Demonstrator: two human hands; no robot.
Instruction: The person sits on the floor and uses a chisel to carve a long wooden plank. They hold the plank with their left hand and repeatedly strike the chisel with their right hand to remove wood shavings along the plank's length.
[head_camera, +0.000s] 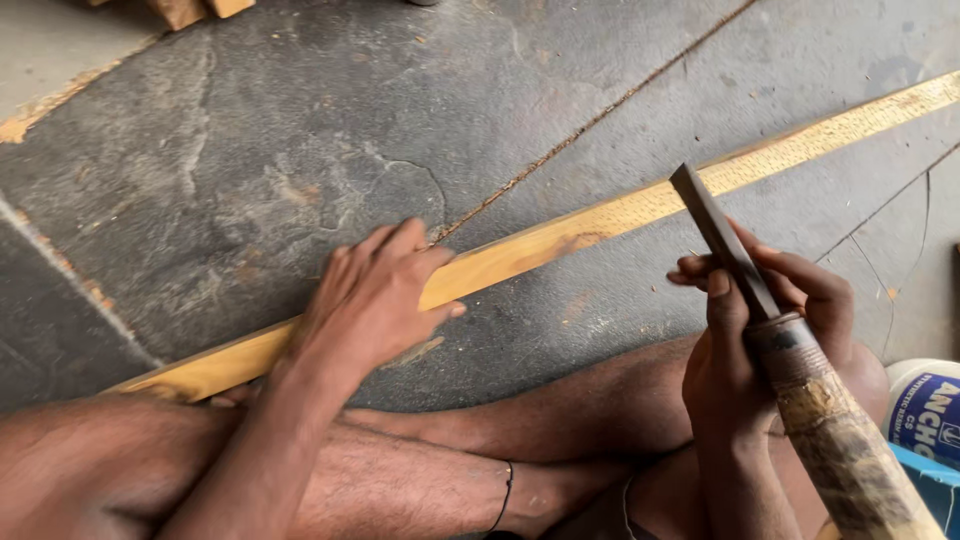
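On the grey, cracked stone floor (250, 150), a long, thin yellow wooden strip (600, 215) ran from seven o'clock to two o'clock. The left hand (370, 295) lay flat on the strip, fingers loosely together, pressing it down. At four o'clock, the right hand (760, 330) was clamped around a flat dark steel chisel with a worn wooden handle (790, 370), blade pointing toward twelve o'clock, just above the strip. A white-and-blue plastic container (925, 415) stood at the right edge.

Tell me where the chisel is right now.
In the head view the chisel is at right, gripped in the right hand, its blade tip just above the long wooden strip that the left hand presses down on the floor.
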